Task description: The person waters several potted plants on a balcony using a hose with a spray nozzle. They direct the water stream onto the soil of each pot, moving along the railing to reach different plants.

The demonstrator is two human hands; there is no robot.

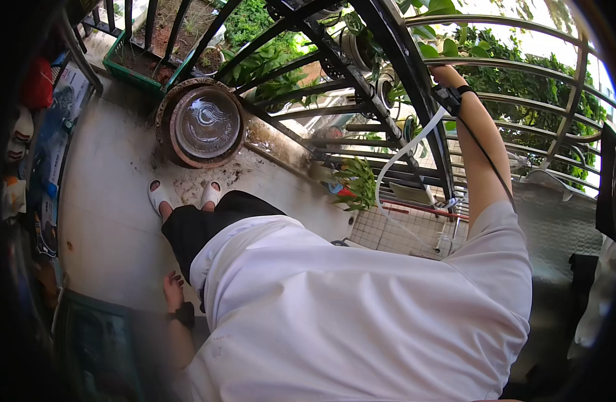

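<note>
My right arm stretches out to the metal railing (pixel 494 61), and my right hand (pixel 446 75) is up beside its bars and green leaves. A translucent white hose (pixel 388 168) rises in a curve to this hand, which appears closed around it; the wrist and a black wrist-worn device (pixel 446 98) hide the grip. My left hand (pixel 173 292) hangs low at my side, empty, its fingers loosely apart, with a black band (pixel 184 315) on the wrist. Near my feet in white slippers (pixel 160 197) stands a large brown ceramic pot (pixel 201 162) with a wet, glassy round surface inside its rim.
Black metal bars (pixel 288 65) carry several potted plants (pixel 358 47). A green planter box (pixel 132 75) with soil sits behind the round pot. Dirt marks the pale floor (pixel 107 166). Cluttered shelves (pixel 46 166) line the left, and a dark glass-like panel (pixel 97 346) is at lower left.
</note>
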